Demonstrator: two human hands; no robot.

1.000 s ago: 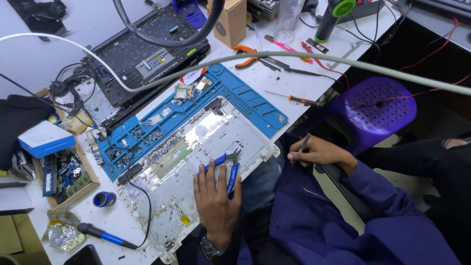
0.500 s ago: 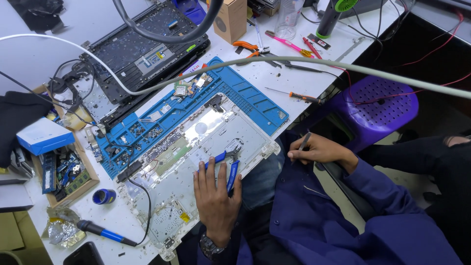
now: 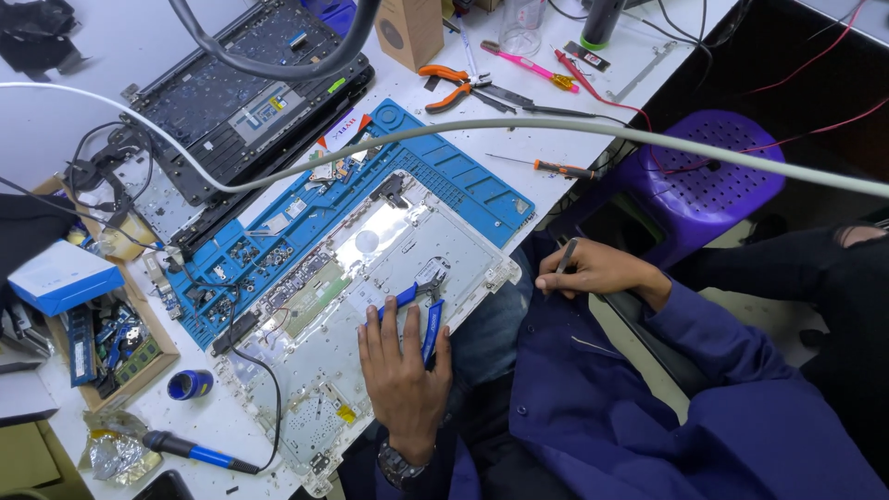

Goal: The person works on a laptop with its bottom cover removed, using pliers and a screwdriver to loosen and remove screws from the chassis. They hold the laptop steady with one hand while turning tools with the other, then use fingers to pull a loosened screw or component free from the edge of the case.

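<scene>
Laptop shell (image 3: 370,306): on mat (image 3: 463,185), table's near edge
Pliers (image 3: 421,301): on shell, under left hand (image 3: 403,370)
Right hand (image 3: 602,270): right of shell
Stool (image 3: 704,176): far right

Grey hose (image 3: 519,127) spans the bench — open casing (image 3: 370,278) beneath reachable.
</scene>
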